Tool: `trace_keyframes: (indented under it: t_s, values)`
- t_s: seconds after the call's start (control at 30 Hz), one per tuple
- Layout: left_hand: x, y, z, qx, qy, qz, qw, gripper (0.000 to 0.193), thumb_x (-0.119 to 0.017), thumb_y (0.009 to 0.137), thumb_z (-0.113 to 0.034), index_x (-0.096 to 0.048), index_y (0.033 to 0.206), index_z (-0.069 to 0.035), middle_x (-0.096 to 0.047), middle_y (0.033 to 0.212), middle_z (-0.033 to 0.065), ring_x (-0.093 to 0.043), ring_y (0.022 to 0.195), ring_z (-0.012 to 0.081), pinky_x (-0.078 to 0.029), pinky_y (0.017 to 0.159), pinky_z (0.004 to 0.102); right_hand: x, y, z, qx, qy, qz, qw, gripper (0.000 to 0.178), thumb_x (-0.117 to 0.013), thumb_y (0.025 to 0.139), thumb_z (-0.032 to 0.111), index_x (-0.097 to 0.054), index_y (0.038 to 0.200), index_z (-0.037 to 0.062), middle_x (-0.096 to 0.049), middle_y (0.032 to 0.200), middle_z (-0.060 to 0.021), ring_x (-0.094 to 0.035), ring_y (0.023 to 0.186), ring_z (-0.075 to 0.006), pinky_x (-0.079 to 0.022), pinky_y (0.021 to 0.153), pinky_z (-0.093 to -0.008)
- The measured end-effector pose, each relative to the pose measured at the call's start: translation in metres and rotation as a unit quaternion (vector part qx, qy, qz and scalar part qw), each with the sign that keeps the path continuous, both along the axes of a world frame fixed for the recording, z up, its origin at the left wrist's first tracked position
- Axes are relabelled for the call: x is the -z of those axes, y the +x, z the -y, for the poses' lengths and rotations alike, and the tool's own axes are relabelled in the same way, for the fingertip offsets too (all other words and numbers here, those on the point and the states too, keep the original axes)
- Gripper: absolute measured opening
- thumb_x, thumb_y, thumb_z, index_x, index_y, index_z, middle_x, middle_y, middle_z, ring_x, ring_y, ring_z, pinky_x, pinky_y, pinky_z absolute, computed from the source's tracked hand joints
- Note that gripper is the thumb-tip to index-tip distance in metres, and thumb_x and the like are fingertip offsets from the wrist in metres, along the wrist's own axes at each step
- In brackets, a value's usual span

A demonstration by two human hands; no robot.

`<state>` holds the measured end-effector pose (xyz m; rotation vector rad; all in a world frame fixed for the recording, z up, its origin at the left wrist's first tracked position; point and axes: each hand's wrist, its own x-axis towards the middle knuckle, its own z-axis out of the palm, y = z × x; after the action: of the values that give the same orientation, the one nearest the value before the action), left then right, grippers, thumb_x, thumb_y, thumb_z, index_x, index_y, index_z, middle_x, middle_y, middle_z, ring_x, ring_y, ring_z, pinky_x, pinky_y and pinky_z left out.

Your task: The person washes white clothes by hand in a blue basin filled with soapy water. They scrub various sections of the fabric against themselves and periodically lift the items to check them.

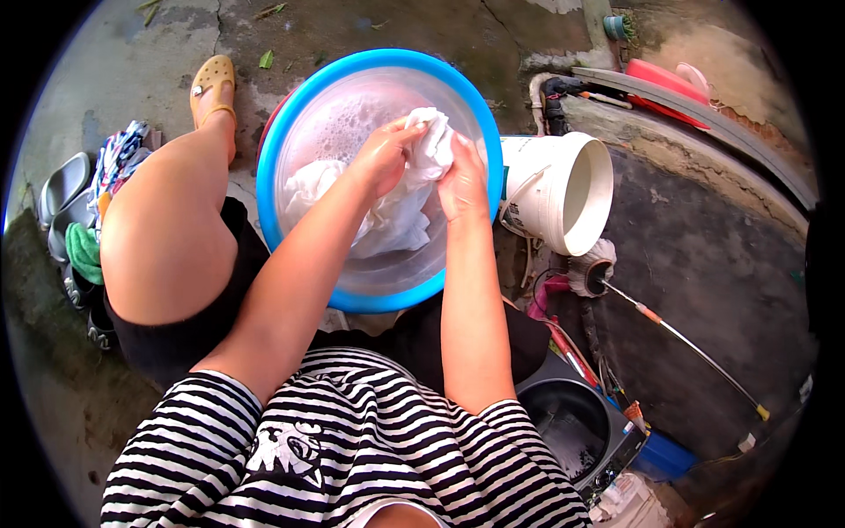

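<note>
Striped black-and-white shirt fabric (352, 458) is filling the near edge. Beyond it, the left hand (387, 158) and right hand (460, 185) are both gripping a wet white cloth (414, 189), bunching it over the soapy round blue-rimmed plastic basin (290, 123). A white plastic bucket (563, 189) is lying tipped just right of it.

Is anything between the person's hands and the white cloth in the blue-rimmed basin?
Nothing visible. Both the left hand and the right hand already grip the white cloth, bunched between them above the basin. The rest of the cloth hangs down into the soapy water. The white bucket lies outside the basin, to the right.
</note>
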<state>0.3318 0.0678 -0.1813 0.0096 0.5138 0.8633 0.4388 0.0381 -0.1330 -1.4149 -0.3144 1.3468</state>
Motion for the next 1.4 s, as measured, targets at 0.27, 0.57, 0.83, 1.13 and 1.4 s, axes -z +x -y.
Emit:
trace_keyframes:
  t_s: [0.27,0.57,0.83,1.13,1.4]
  values:
    - [0.025,0.016,-0.001,-0.09,-0.2,-0.011,0.976,0.028,-0.047,0.089,-0.029,-0.055,0.092,-0.002,-0.059,0.081,0.0093,-0.058,0.073,0.0206,-0.048,0.066,0.0331,0.017,-0.037,0.004,-0.095,0.122,0.492,0.857,0.015,-0.055,0.086,0.016,-0.055,0.094,0.0029,-0.059,0.088,-0.0086,-0.056,0.082,-0.0174,-0.044,0.075,-0.0303]
    - [0.041,0.034,0.029,-0.036,-0.237,-0.011,0.971,0.02,-0.046,0.088,-0.022,-0.056,0.091,-0.004,-0.059,0.083,0.0097,-0.057,0.072,0.0207,-0.048,0.062,0.0344,0.046,-0.029,-0.03,-0.213,-0.18,0.703,0.654,0.043,-0.043,0.087,0.035,-0.058,0.068,0.0001,-0.059,0.071,-0.0236,-0.057,0.07,-0.0417,-0.041,0.061,-0.0488]
    - [0.031,0.022,0.031,-0.048,-0.317,0.039,0.946,0.029,-0.042,0.09,-0.027,-0.056,0.083,-0.003,-0.058,0.073,0.0076,-0.055,0.066,0.0188,-0.042,0.06,0.0305,0.035,-0.042,-0.004,-0.24,-0.147,0.629,0.725,0.041,-0.04,0.088,0.032,-0.06,0.071,0.0011,-0.06,0.073,-0.0221,-0.057,0.072,-0.0409,-0.042,0.064,-0.0484]
    - [0.042,0.015,0.035,0.044,-0.078,-0.115,0.989,0.024,-0.044,0.089,-0.025,-0.055,0.083,-0.005,-0.057,0.071,0.0072,-0.053,0.062,0.0168,-0.043,0.055,0.0321,0.008,-0.074,0.013,-0.192,-0.09,0.621,0.755,0.041,-0.038,0.088,0.033,-0.061,0.075,0.0016,-0.06,0.073,-0.0231,-0.057,0.073,-0.0411,-0.042,0.064,-0.0493]
    - [-0.036,-0.005,0.008,0.158,-0.174,0.148,0.961,0.054,-0.063,0.077,-0.04,-0.051,0.111,0.0,-0.06,0.099,0.0102,-0.059,0.087,0.021,-0.047,0.078,0.0315,0.0,0.009,-0.007,0.013,-0.228,0.283,0.932,0.051,-0.044,0.088,0.044,-0.054,0.095,-0.0049,-0.06,0.09,-0.0212,-0.059,0.081,-0.0285,-0.047,0.071,-0.0381]
